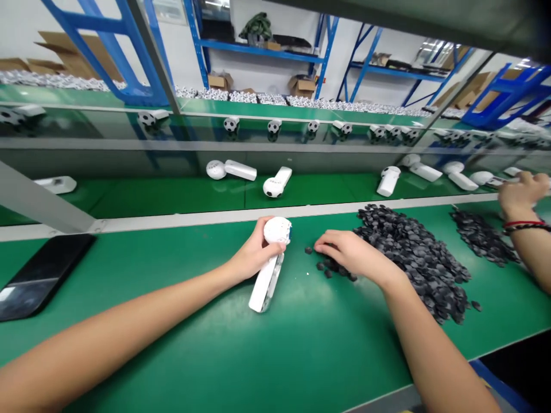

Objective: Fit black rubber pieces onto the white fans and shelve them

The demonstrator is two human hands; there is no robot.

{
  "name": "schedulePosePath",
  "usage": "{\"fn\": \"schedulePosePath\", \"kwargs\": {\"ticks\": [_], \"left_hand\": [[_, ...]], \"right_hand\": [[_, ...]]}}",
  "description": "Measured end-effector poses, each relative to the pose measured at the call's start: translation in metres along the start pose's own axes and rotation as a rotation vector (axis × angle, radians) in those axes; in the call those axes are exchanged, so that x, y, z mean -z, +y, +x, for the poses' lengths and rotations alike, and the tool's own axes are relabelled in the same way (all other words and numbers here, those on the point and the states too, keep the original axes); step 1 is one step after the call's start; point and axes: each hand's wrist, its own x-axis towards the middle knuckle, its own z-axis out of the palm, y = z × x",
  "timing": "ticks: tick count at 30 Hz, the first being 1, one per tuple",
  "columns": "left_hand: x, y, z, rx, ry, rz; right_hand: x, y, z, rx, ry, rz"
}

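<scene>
My left hand (pixel 253 252) is wrapped round a white device with a ball-shaped head (pixel 266 284), gripping it where the head meets the long handle. The handle points down toward me, and its right side shows an open, pale inside. To the right, my right hand (pixel 350 252) is low over the table with thumb and fingers drawn together. Its fingertips are beside a loose black piece (pixel 308 250), and several more small black pieces (pixel 328 273) lie under the palm. Whether anything is between those fingers is hidden.
A large heap of black pieces (pixel 417 258) lies right of my right hand, with a smaller heap (pixel 484 235) beyond. A co-worker's hand (pixel 523 195) is at the far right. A green belt (pixel 172 195) behind carries white ball-headed devices (pixel 275 184). A black tablet-like object (pixel 38 275) lies left.
</scene>
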Motion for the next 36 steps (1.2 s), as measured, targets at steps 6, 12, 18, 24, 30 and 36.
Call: {"fn": "schedulePosePath", "kwargs": {"ticks": [6,12,18,24,30,36], "left_hand": [[-0.001,0.002,-0.003,-0.012,-0.028,-0.088],[-0.001,0.003,-0.002,-0.017,-0.002,-0.085],[-0.002,-0.003,-0.002,-0.002,0.019,0.008],[-0.001,0.004,-0.006,0.014,-0.030,0.066],[-0.005,0.004,-0.009,-0.092,-0.053,0.122],[-0.007,0.008,-0.012,-0.086,-0.074,0.113]], "right_hand": [[-0.009,0.001,0.008,-0.015,0.038,0.033],[-0.015,-0.012,0.010,-0.038,0.142,0.172],[-0.031,-0.056,0.009,-0.214,0.213,0.816],[-0.054,-0.073,0.013,-0.133,0.342,0.801],[-0.055,-0.068,0.012,-0.092,0.376,0.558],[-0.058,-0.061,0.011,-0.056,0.367,0.238]]}}
